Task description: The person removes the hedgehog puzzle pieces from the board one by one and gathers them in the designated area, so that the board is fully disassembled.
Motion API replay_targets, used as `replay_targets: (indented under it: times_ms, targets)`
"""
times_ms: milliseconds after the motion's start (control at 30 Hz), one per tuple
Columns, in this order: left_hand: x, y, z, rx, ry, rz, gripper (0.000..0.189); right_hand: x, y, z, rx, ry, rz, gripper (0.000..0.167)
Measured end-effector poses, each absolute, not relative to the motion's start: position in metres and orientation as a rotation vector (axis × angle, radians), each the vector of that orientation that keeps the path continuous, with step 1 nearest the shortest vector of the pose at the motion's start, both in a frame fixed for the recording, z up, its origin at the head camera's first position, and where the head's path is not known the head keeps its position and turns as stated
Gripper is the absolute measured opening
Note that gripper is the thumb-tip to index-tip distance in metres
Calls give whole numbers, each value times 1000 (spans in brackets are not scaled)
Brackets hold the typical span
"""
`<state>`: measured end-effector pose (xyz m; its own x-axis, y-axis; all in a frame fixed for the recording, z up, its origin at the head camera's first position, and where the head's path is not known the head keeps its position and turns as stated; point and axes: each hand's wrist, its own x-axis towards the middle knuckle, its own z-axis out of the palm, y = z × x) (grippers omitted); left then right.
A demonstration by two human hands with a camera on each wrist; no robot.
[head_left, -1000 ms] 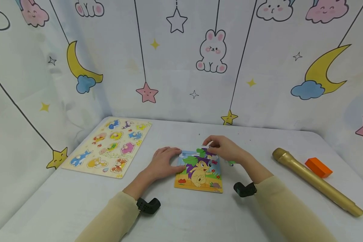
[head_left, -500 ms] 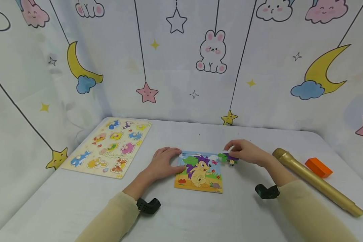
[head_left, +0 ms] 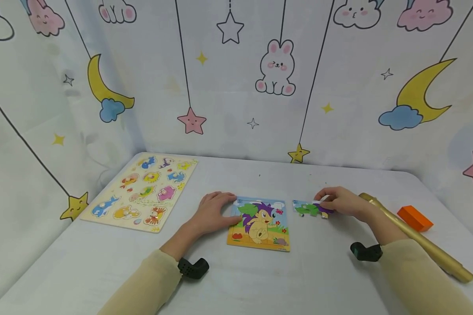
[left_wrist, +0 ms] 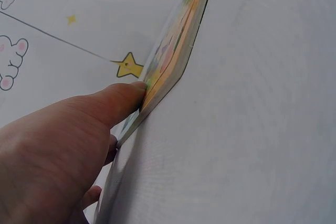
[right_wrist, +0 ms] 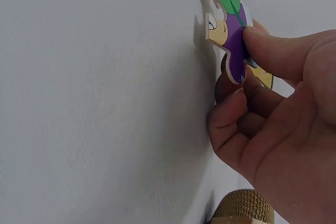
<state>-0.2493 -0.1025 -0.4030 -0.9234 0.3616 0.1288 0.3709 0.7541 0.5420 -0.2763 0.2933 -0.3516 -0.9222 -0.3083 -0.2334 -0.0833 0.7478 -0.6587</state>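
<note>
A small hedgehog picture puzzle (head_left: 260,227) lies on the white table in the head view. At its left side rests my left hand (head_left: 213,211), fingers near the far left corner. The thumb (left_wrist: 128,100) presses on the board's edge in the left wrist view. To the right of the puzzle, my right hand (head_left: 343,202) pinches a jigsaw piece (right_wrist: 236,40) with a green leaf, purple spikes and an eye, between thumb and fingers. Green and blue printed jigsaw parts (head_left: 302,209) extend left of these fingers, close over the table.
A larger animal puzzle board (head_left: 142,190) lies at the back left. On the right are a gold microphone (head_left: 429,247), partly behind the right forearm, and an orange block (head_left: 415,218). A printed white curtain (head_left: 228,78) hangs behind the table.
My right hand has moved right, from above the hedgehog puzzle to the table beside it, carrying the jigsaw piece and lowering it. My left hand has stayed at the puzzle's left side.
</note>
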Motion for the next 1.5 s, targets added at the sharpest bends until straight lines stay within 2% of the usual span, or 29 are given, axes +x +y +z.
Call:
replay_targets:
  times_ms: [1100, 1500]
  targets:
    - [-252, -103, -407, -677, -2930, -875, 67, -273, 295, -360, -409, 2754, -808, 28]
    - [-255, -114, -405, -677, -2899, -1092, 64, -275, 276, -350, -408, 2760, -911, 40]
